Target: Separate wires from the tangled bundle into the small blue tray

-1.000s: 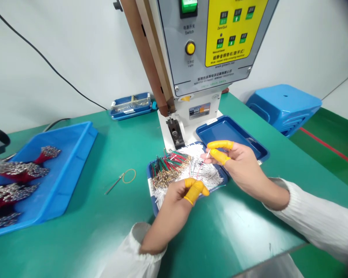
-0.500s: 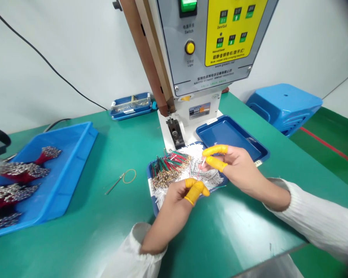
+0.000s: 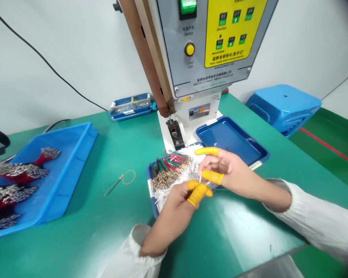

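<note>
My left hand [image 3: 188,197], with yellow finger cots on thumb and fingers, is closed in a pinch just in front of the parts tray. From its fingertips a short thin white sleeve [image 3: 200,177] stands up; any wire in the pinch is hidden. Touching the sleeve's upper end are the thumb and a bare fingertip of my right hand [image 3: 223,166], while its capped index finger stretches out above, apart from the thumb. Beneath both hands lies a blue tray [image 3: 151,195] with red and green wires [image 3: 174,164] with brass-coloured ends, and many white sleeves [image 3: 161,197].
A crimping machine [image 3: 203,85] stands behind the tray, its black die [image 3: 175,133] low in front. At right are a dark blue tray [image 3: 232,135] and a blue stool [image 3: 284,106]. Leftward lie a tool with a yellow loop [image 3: 114,184] and a blue bin [image 3: 60,185] of wire bundles.
My right hand has come down and left, bringing the white sleeve against my left fingertips. Its index finger has lifted away from the thumb. My left hand has barely moved.
</note>
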Tool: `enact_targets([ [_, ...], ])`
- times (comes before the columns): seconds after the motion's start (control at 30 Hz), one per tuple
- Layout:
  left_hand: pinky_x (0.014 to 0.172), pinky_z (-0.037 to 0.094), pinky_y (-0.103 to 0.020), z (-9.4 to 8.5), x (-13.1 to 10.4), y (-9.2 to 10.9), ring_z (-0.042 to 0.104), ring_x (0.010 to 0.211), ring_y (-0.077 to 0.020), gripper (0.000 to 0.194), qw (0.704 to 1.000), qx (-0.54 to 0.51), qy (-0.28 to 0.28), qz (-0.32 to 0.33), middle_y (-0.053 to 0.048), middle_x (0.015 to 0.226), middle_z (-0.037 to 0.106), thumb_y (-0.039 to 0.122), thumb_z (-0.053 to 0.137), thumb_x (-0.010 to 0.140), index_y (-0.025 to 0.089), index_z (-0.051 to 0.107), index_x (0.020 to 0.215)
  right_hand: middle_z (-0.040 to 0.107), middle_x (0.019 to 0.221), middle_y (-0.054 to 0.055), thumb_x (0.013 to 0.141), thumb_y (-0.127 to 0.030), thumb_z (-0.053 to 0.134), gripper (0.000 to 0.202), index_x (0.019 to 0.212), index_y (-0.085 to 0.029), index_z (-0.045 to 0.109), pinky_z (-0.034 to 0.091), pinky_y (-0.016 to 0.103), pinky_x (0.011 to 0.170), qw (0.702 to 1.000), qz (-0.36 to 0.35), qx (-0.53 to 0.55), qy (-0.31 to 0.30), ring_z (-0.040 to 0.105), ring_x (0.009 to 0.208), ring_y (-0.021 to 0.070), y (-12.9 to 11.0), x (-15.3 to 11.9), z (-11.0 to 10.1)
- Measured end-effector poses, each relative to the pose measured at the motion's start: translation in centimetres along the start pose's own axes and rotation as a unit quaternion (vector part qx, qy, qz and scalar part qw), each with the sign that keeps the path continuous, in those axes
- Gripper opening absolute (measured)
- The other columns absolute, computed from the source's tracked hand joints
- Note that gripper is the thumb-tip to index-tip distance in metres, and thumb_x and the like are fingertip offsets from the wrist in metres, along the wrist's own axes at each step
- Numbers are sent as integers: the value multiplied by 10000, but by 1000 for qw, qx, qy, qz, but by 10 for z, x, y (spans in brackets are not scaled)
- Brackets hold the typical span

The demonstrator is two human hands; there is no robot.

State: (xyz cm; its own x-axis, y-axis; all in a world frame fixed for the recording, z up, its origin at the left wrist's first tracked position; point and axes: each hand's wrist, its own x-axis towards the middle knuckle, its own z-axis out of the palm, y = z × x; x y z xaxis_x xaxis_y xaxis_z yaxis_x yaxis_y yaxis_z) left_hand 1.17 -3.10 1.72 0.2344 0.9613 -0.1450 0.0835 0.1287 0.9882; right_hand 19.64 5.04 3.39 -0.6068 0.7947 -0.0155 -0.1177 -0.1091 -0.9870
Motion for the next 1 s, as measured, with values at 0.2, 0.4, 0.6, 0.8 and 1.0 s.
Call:
enact_targets([
  [0.2,598,325,-244,0,0,-1,417,585,-111,328,1000,12,-10,21,32,608,512,286,573,986,166,625,685,686,912,2,854,-230,787,448,1258,-226,594,544,246,622,999,-1,-3,-52,634,682,117,-9,-2,-1],
  [0.4,615,344,-244,0,0,-1,442,595,-115,346,999,24,-15,17,29,608,526,329,560,1010,160,647,722,688,905,-5,872,-230,766,418,1263,-218,617,570,249,651,997,13,-11,-77,654,678,111,-9,-3,0],
  [0.6,611,339,-242,0,2,-1,424,585,-111,405,999,13,28,28,33,591,508,318,568,994,173,534,617,738,955,45,947,-328,684,363,1284,-206,627,557,292,718,987,-66,-144,35,688,820,171,-6,6,-18],
  [0.8,558,297,-246,0,2,-8,360,531,-102,340,997,-29,69,14,49,563,474,356,600,971,177,593,683,745,907,70,927,-168,616,95,914,-173,709,474,325,711,835,-132,-528,85,653,789,204,7,14,-41],
  [1.0,531,255,-252,-3,3,-15,317,515,-95,323,995,-57,83,5,49,551,444,365,635,941,173,609,683,740,946,105,948,-137,610,138,1009,-183,724,484,343,777,769,-156,-618,-50,605,934,251,10,10,-34],
])
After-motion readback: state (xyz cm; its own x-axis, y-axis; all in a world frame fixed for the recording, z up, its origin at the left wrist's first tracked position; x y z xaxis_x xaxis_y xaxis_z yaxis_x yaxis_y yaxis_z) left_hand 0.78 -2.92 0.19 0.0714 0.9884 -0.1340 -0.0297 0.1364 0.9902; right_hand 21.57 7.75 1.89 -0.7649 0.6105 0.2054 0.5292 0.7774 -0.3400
